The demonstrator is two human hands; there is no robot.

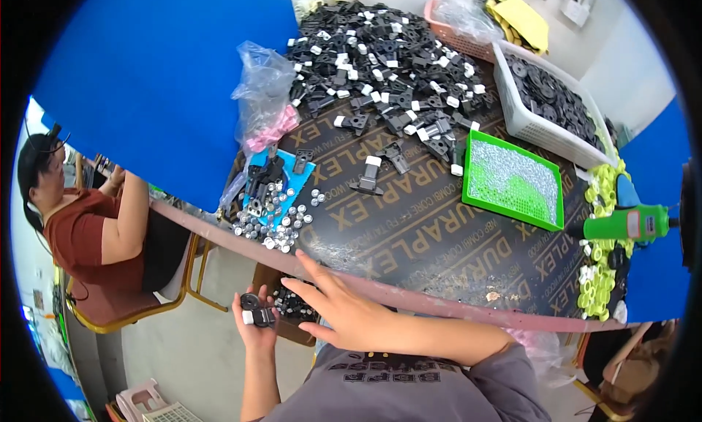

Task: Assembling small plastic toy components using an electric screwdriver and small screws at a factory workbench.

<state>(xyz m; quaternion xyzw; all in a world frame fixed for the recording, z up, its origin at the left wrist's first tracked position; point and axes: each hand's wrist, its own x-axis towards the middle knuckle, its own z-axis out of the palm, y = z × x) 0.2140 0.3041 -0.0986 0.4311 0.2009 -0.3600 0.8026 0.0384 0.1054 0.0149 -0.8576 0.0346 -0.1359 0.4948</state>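
Note:
My left hand is below the table's near edge, its fingers around a black plastic part with a round black disc and a white end block. Stretched across in front of me, my right hand has its fingers spread and holds nothing. Its fingertips are nearest to a scatter of small silver metal caps along the near-left table edge. Beside those caps lie more black parts on a blue sheet. Farther in, a single black part with a white end rests on the table.
A big heap of black parts covers the far table. On the right are a green tray of small silver pieces, a white basket of black discs, yellow rings and a green power tool. At left a person sits.

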